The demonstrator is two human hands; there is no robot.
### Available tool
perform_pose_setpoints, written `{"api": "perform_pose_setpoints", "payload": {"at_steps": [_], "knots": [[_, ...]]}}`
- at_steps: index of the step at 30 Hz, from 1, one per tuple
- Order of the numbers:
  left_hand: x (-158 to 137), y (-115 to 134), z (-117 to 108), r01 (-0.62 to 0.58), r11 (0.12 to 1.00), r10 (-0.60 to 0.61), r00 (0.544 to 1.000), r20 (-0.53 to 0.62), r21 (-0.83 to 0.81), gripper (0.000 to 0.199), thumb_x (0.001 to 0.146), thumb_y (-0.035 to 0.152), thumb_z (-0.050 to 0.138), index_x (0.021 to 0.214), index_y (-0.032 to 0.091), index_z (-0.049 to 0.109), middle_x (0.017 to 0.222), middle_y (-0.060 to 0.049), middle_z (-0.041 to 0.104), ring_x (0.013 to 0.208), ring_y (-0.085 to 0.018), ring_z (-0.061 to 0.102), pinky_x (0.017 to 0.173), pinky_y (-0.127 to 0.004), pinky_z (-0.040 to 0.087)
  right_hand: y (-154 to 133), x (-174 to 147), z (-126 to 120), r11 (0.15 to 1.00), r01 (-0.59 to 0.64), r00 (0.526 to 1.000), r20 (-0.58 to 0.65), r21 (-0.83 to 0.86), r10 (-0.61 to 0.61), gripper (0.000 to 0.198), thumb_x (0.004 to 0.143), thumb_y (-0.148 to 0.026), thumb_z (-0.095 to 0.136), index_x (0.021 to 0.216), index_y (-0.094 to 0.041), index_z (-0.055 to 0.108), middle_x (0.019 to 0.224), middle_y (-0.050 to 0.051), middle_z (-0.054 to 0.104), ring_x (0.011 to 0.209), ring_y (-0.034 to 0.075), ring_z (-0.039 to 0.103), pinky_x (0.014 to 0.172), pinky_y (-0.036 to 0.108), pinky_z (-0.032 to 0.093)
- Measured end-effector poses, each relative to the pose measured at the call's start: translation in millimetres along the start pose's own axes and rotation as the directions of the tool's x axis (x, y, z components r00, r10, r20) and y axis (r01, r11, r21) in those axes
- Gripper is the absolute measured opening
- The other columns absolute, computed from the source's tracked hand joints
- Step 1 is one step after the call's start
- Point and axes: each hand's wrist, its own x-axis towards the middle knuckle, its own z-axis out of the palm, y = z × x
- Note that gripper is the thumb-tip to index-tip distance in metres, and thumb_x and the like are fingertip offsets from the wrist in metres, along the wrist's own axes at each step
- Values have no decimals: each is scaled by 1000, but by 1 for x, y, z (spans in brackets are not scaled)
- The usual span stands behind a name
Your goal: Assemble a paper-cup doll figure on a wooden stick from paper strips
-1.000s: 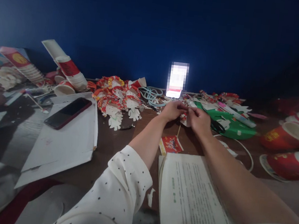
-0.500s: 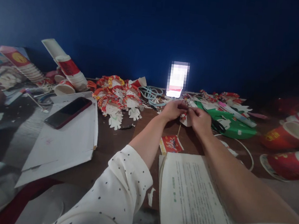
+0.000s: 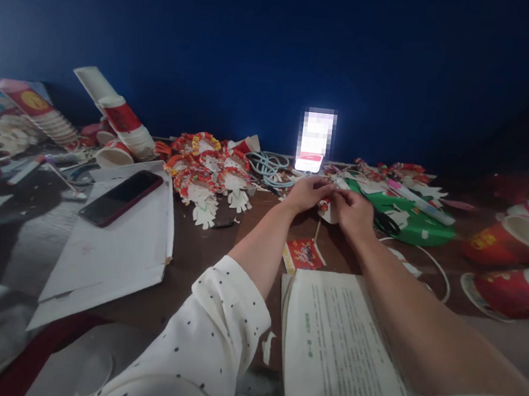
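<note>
A phone (image 3: 120, 198) lay mid-left, red cups (image 3: 515, 240) far right. At centre, your left hand (image 3: 306, 193) and right hand (image 3: 354, 212) pinched a small paper piece (image 3: 327, 209); its direction was unclear.

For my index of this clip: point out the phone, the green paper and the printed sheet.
phone (image 3: 121, 198), head view, middle of its dark screen
green paper (image 3: 410, 223), head view, bare green part
printed sheet (image 3: 338, 347), head view, middle of the text

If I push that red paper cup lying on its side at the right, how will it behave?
The red cup lies on its side on the table, so it would probably roll in a curve. It looks like thin paper: likely light, and easily crushed.
</note>
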Motion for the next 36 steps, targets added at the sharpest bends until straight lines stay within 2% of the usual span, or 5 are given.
{"api": "perform_pose_setpoints", "payload": {"at_steps": [5,9,13,27,36], "knots": [[0,-2,4,70,989,-62,996,60,-127,30,82,42,72,94,15,69,80,-1,68,74,-12,60,80,-28,49,1,1,-1,1000,-8,1000,-9,-12,8,39,82,-45,60,100,-15,77,92,11,78,86,27,70,81,40,54],[0,-1,7,126,966,-101,988,118,-226,30,77,32,79,99,14,67,77,0,67,67,-10,58,76,-29,51,1,0,-1,1000,-13,999,-29,-16,12,39,81,-38,58,105,-14,77,97,12,78,89,28,70,84,41,54],[0,1,7,141,960,-114,986,124,-240,30,77,20,78,103,13,66,82,-1,68,69,-9,59,78,-28,52,2,0,-2,1000,0,999,-35,-12,0,40,80,-38,58,107,-14,77,100,13,78,91,28,70,85,42,54],[-1,0,6,140,946,-95,982,165,-291,37,75,22,80,108,13,67,97,-6,71,82,-12,64,87,-31,52,14,5,4,997,-40,998,-55,66,43,42,79,-45,60,104,-15,76,90,11,77,81,27,69,75,41,56],[0,-3,7,136,953,-95,983,157,-272,35,78,23,78,109,13,66,94,-6,70,71,-11,63,83,-33,54,9,3,1,997,-66,997,-32,51,67,41,80,-45,61,105,-15,75,90,11,77,81,27,70,74,40,55]]}}
